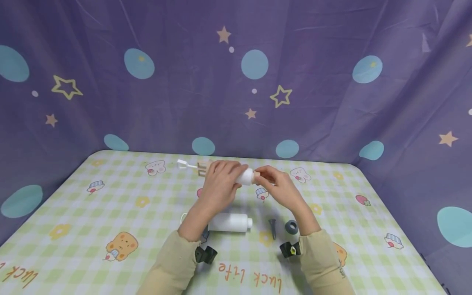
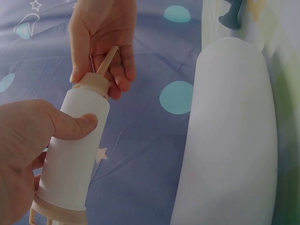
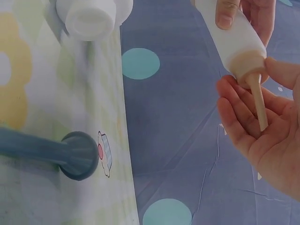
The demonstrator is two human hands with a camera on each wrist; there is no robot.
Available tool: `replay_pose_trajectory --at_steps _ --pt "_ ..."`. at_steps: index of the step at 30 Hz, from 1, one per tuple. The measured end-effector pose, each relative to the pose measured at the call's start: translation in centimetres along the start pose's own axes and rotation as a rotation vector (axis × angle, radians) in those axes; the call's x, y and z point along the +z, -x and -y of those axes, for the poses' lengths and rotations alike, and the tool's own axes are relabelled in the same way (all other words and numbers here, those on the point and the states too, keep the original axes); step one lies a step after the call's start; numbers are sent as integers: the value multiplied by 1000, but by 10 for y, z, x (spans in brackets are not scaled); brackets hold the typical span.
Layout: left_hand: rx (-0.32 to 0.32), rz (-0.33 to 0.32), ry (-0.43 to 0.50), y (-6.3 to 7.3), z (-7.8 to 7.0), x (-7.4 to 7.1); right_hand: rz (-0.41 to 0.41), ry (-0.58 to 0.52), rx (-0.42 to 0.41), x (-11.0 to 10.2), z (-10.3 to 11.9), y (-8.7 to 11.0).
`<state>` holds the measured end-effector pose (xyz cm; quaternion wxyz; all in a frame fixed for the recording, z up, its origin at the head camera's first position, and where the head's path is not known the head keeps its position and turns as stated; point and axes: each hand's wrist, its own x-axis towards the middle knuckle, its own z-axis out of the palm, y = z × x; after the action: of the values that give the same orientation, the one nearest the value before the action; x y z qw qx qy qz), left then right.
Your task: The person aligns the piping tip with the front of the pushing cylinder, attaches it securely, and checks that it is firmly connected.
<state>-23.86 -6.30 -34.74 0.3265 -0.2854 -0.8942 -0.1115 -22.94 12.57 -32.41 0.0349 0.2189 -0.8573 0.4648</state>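
Note:
My left hand (image 1: 220, 182) grips the middle of a white bottle (image 1: 244, 177), thumb along its side in the left wrist view. Screwed-on looking, a beige nozzle cap (image 2: 93, 84) sits at the bottle's right end, its thin spout (image 3: 259, 105) pointing over the right palm. The right hand (image 1: 280, 186) pinches that cap between thumb and fingertips. At the other end of the bottle is a beige pronged base (image 1: 202, 169), and a white stick with a forked tip (image 1: 182, 164) juts out leftward. The bottle is held above the table, tilted in both wrist views.
Below the hands a second white bottle (image 1: 229, 222) lies on its side, neck to the right, partly behind the left forearm. To its right lie a dark grey nozzle (image 1: 273, 229) and a grey ring-shaped cap (image 1: 291, 227). A purple curtain (image 1: 236, 82) hangs behind the checked tablecloth (image 1: 162, 213).

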Motion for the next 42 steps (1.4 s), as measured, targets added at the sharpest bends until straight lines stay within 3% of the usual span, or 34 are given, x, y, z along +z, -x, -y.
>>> replay_pose_trajectory --at_steps 9,15,24,42 --pt "14 -17 15 -1 -1 -1 9 24 1 -1 2 0" --pt "6 -7 14 0 -1 -2 58 33 8 -1 -1 0" --pt "0 6 17 1 0 -1 74 -1 -12 4 -40 -9" --pt "9 4 19 0 -1 -2 68 27 -18 3 -40 -10"
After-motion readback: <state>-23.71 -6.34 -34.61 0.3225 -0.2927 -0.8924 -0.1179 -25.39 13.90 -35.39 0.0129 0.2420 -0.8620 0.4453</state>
